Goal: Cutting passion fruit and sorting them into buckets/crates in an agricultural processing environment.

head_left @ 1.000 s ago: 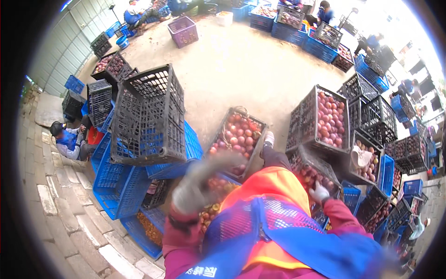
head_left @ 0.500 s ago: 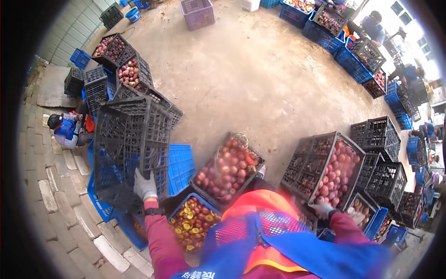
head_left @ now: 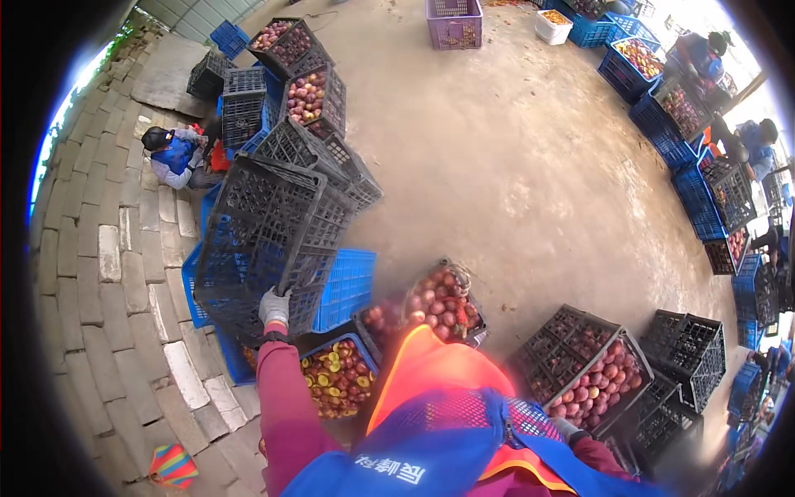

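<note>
My left hand (head_left: 274,306), in a pale glove, is closed on the near edge of a tilted, empty black crate (head_left: 265,236). That crate rests over blue crates (head_left: 348,277) at my left. On my right, my gloved right hand (head_left: 566,427) grips the lower edge of another black crate (head_left: 571,331), which is tipped toward me and full of dark red plums (head_left: 604,383). Its fingers are partly hidden by the crate and my vest. Between them, right before me, stands a crate of whole plums (head_left: 443,302) with a basket on top, partly blurred.
A blue crate of cut, yellow-fleshed plums (head_left: 338,377) stands near my left forearm. Stacked black crates (head_left: 683,348) are at far right. A seated person (head_left: 178,157) is on the left; others work at upper right. A purple crate (head_left: 455,23) stands on the concrete floor.
The view has turned left, so the surroundings sit further right. My hands keep their places on the two black crates; the right one is now more hidden by my vest.
</note>
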Motion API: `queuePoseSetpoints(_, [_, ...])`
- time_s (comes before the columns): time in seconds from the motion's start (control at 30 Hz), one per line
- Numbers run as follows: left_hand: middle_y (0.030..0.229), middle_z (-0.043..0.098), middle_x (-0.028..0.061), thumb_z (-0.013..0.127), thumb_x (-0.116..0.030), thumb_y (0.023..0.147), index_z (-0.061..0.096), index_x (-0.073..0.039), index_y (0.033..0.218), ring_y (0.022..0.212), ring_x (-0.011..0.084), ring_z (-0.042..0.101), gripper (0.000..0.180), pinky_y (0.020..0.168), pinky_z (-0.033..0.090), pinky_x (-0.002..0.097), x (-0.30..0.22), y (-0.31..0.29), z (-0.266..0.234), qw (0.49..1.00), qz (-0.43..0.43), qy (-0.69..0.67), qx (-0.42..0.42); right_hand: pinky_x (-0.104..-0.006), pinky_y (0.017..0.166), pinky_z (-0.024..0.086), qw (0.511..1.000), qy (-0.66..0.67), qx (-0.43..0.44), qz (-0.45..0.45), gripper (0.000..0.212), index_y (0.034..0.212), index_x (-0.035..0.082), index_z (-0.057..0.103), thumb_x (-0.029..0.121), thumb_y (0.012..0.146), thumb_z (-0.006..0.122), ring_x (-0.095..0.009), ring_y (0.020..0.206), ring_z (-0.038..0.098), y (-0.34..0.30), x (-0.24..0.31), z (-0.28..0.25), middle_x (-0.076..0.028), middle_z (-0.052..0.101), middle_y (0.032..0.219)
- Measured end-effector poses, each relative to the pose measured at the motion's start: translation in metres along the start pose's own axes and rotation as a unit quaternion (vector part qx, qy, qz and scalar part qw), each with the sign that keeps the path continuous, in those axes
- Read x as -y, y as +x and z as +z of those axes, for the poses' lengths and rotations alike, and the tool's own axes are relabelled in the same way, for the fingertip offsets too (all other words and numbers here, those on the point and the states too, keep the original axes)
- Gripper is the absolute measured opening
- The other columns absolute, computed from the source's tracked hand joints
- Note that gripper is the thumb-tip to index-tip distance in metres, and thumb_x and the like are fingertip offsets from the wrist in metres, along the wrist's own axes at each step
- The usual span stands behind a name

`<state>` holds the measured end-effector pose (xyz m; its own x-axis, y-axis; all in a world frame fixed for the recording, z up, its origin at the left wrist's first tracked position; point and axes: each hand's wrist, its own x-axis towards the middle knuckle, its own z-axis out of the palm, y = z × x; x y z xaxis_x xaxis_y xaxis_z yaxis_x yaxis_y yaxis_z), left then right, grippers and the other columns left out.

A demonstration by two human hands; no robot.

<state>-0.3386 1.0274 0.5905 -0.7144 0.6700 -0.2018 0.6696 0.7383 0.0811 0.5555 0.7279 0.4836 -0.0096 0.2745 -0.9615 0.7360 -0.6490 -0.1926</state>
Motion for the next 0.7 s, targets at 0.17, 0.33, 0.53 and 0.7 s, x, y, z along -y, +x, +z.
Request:
queuePoseSetpoints(0.17, [0.115, 0.079, 0.0197, 0.082, -0.046, 0.091, 0.079, -0.014, 0.125, 0.111, 0.045, 0.072, 0.047, 0.09, 0.056, 0.0507, 0.002, 0.008, -0.002, 1.0, -0.027, 0.003, 0.002, -0.0434, 0.088, 0.059, 1.0, -0.006, -0.016, 0.004, 0.037, 0.126, 0.009, 0.068, 0.03, 0.096, 0.068, -0.033, 0.106, 0.075, 0.006, 0.009, -0.034, -0.016, 0.074, 0.118])
queuePoseSetpoints(0.33, [0.116, 0.079, 0.0175, 0.082, -0.052, 0.09, 0.08, -0.019, 0.123, 0.111, 0.0438, 0.072, 0.046, 0.089, 0.057, 0.0514, 0.029, 0.018, 0.005, 0.998, -0.06, 0.004, 0.015, -0.0441, 0.091, 0.059, 0.997, -0.068, -0.023, -0.001, 0.042, 0.131, 0.008, 0.065, 0.033, 0.096, 0.068, -0.035, 0.108, 0.074, 0.024, 0.051, -0.114, -0.018, 0.074, 0.119])
queuePoseSetpoints(0.53, [0.118, 0.079, 0.0141, 0.081, -0.055, 0.09, 0.079, -0.022, 0.126, 0.113, 0.0421, 0.072, 0.049, 0.091, 0.057, 0.0508, 0.058, 0.043, 0.006, 0.995, -0.096, 0.014, 0.011, -0.045, 0.093, 0.058, 0.987, -0.154, -0.029, -0.043, 0.049, 0.136, 0.008, 0.061, 0.036, 0.097, 0.068, -0.036, 0.11, 0.074, 0.087, 0.171, -0.237, -0.02, 0.074, 0.121])
queuePoseSetpoints(0.7, [0.121, 0.077, 0.0172, 0.081, -0.055, 0.09, 0.075, -0.02, 0.132, 0.117, 0.0416, 0.07, 0.055, 0.098, 0.056, 0.0507, 0.004, 0.073, -0.006, 0.995, -0.102, -0.017, 0.004, -0.0458, 0.095, 0.058, 0.97, -0.229, -0.023, -0.074, 0.054, 0.141, 0.007, 0.059, 0.039, 0.097, 0.068, -0.038, 0.112, 0.074, 0.147, 0.31, -0.341, -0.021, 0.074, 0.123])
